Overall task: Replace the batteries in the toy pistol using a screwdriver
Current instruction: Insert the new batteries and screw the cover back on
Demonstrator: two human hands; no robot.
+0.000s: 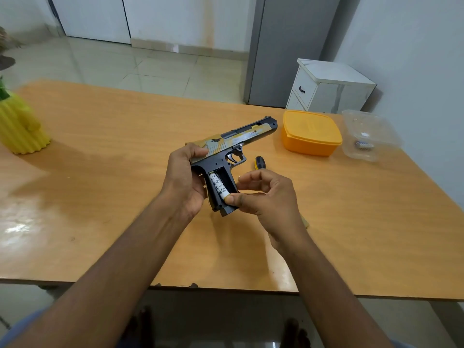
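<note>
The black and yellow toy pistol [236, 144] is held above the wooden table [105, 172], barrel pointing right and away. My left hand [183, 177] grips the rear of its grip and slide. The grip's battery compartment is uncovered, and a white battery [219, 185] lies inside it. My right hand [263, 194] has its fingers curled, with the thumb tip pressing on the lower end of that battery. A screwdriver [259, 162] with a black and yellow handle lies on the table just beyond my right hand, mostly hidden by it.
An orange lidded box [311, 133] and a clear plastic container [369, 135] holding small items stand at the table's far right. A yellow ribbed vase [21, 126] stands at the left edge. A white cabinet [331, 86] is behind the table.
</note>
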